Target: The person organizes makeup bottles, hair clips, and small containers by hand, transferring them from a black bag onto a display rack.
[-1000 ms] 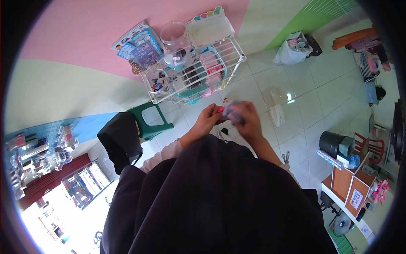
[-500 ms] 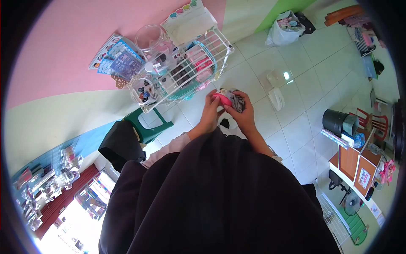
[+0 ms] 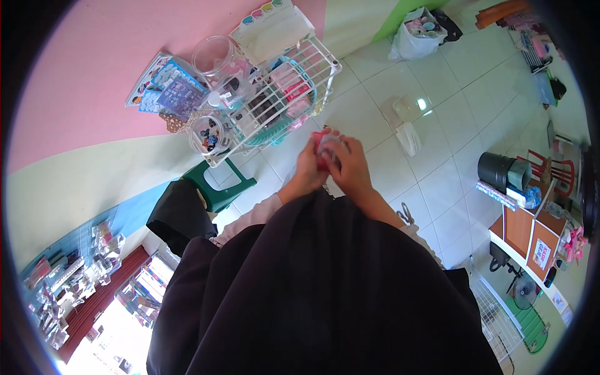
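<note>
Left hand (image 3: 306, 167): fingers bent around the bundle's 9 o'clock side; forearm angled in from 7.
Right hand (image 3: 352, 170): cupped over the 3 o'clock side — fingers blurred; forearm from 5.
Pink-and-grey bundle (image 3: 322, 150): held between both hands, above the floor (image 3: 381, 169).
White wire rack (image 3: 335, 65): 11 o'clock of the hands — loaded.
Green stool (image 3: 240, 190): 8 o'clock.

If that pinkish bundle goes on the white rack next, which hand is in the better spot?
Probably the left hand: it looks nearer the white rack and holds the left side of the pinkish bundle. The right hand also holds the bundle, but sits farther from the rack.
</note>
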Tool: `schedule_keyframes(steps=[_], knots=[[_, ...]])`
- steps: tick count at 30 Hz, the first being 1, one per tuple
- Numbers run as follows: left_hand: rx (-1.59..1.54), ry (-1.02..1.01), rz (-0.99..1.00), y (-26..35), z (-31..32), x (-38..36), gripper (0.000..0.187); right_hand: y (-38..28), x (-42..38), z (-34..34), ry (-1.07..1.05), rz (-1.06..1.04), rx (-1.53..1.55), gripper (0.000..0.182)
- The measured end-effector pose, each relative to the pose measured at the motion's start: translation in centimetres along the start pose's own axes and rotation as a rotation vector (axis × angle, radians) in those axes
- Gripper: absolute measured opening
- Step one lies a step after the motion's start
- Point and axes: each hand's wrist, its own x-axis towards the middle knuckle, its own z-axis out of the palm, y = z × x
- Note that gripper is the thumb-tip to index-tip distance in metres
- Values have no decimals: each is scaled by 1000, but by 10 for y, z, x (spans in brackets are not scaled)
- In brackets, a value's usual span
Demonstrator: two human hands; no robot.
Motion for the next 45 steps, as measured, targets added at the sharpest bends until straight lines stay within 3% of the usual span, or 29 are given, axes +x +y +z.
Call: schedule_keyframes(steps=[2,4,7,10,12,15,18,21,24,27,30,33,36,40,45], knots=[[48,86,53,14,-4,4,42,1,-14,-5,-68,-64,64,28],[37,37,17,21,-2,1,42,6,-21,-7,-79,-83,42,27],[180,-75,-16,13,-14,10,42,16,-1,-7,155,192,161,23],[199,-68,4,6,-14,10,41,19,7,13,151,518,483,21],[130,-49,112,4,-18,17,41,13,-9,17,77,530,474,24],[220,57,87,13,-14,12,41,8,-41,16,-34,577,545,25],[262,-91,-2,0,-28,11,41,20,-36,16,10,606,453,27],[312,-7,32,-10,-23,8,40,33,-14,17,67,783,788,26],[208,97,121,-3,-27,24,39,36,-20,9,-183,632,608,26],[144,304,87,23,-55,49,37,44,-43,0,-393,721,693,27],[91,193,112,61,-120,88,34,60,-76,2,-316,774,655,28],[473,458,269,91,-160,127,34,69,-92,-2,-260,892,643,28],[993,596,350,110,-179,149,35,73,-95,-7,-189,965,653,28],[1581,659,405,115,-188,179,35,76,-100,-12,-156,1085,706,29],[1927,635,427,112,-191,203,35,76,-103,-11,-103,1095,785,28]])
